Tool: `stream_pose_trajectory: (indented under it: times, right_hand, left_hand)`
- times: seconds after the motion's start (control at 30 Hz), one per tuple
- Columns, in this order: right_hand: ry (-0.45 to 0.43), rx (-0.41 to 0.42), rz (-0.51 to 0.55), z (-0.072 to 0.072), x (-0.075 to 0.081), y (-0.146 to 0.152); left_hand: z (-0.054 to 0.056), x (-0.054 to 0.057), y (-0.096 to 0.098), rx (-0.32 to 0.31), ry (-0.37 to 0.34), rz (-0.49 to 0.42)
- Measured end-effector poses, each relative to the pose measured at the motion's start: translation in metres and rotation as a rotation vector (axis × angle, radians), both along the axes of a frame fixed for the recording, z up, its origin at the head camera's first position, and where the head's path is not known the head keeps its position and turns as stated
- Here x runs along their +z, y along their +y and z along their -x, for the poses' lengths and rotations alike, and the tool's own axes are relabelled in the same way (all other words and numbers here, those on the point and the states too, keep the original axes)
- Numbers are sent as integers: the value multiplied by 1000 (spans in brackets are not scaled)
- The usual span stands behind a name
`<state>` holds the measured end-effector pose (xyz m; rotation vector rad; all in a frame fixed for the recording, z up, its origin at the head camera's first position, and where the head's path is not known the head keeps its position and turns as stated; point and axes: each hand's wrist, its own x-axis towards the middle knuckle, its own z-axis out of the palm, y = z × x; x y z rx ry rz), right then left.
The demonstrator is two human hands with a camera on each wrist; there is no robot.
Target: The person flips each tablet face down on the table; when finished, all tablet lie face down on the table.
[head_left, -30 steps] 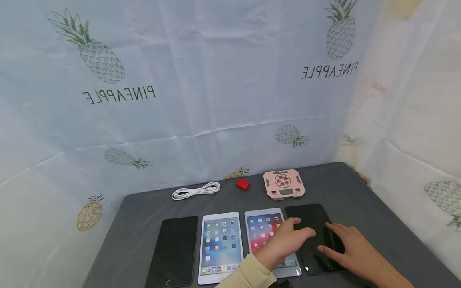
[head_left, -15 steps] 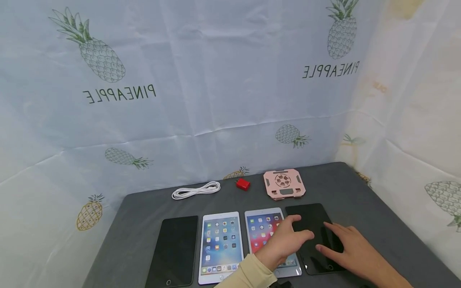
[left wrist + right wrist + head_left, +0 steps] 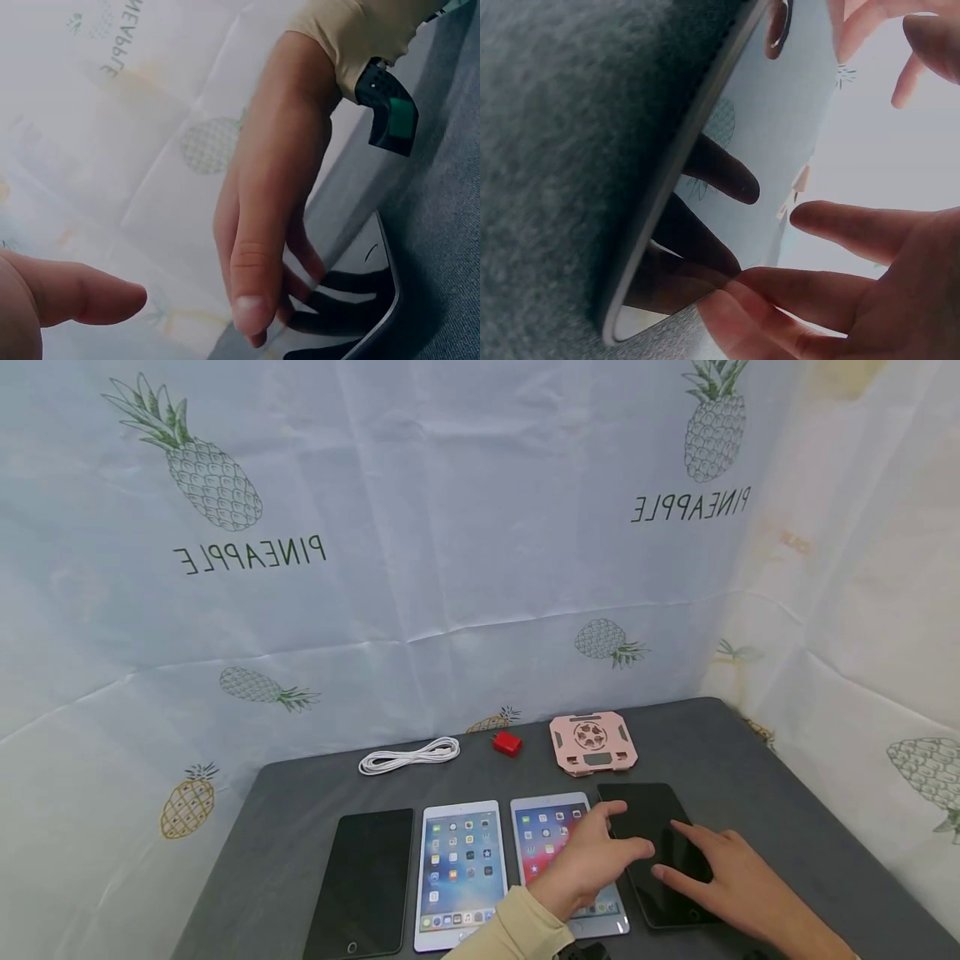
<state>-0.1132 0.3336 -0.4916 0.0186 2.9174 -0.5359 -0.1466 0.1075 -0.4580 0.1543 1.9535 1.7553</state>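
A black tablet [image 3: 637,810] lies screen up at the right end of a row of several tablets. My left hand [image 3: 585,864] reaches from a tan sleeve across the white tablet [image 3: 528,820] with the red and blue screen. Its thumb and index finger are spread over the black tablet's left part. My right hand [image 3: 727,877] is at the black tablet's right side, thumb and index finger apart over the glass. In the right wrist view, the right hand's lower fingers [image 3: 810,296] are right at the tablet's edge, and their dark reflections show in its screen [image 3: 757,127].
Left of the hands lie another white tablet [image 3: 461,868] with a lit screen and a black tablet [image 3: 363,881]. Behind the row are a coiled white cable [image 3: 408,756], a red charger plug [image 3: 507,743] and a pink stand [image 3: 592,743]. A pineapple-print cloth [image 3: 465,527] rises behind the grey table.
The black tablet's lower end has shifted slightly to the right. My right hand has moved a little left over it, while the left hand has stayed nearly still.
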Motion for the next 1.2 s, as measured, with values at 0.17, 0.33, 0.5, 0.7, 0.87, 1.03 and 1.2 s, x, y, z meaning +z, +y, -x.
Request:
stream_pose_trajectory:
  times: [0.17, 0.33, 0.5, 0.7, 0.87, 1.03, 1.2]
  right_hand:
    - [-6, -4, 10, 0, 1, -4]
    - [-9, 3, 47, 1, 2, -10]
    - [-31, 0, 85, 2, 5, -15]
    - [-34, -13, 98, 3, 7, -23]
    - [-52, -27, 103, 4, 9, -28]
    - [-77, -29, 124, 5, 10, -33]
    - [-87, -8, 167, 5, 12, -35]
  left_hand:
    - [2, 4, -1, 28, -77, -87]
    - [3, 9, -4, 71, -120, -150]
    - [4, 12, -6, 102, -158, -179]
    - [6, 16, -10, 97, -203, -194]
    - [8, 19, -14, 77, -227, -230]
    - [11, 23, -14, 53, -229, -284]
    - [12, 27, -16, 41, -205, -288]
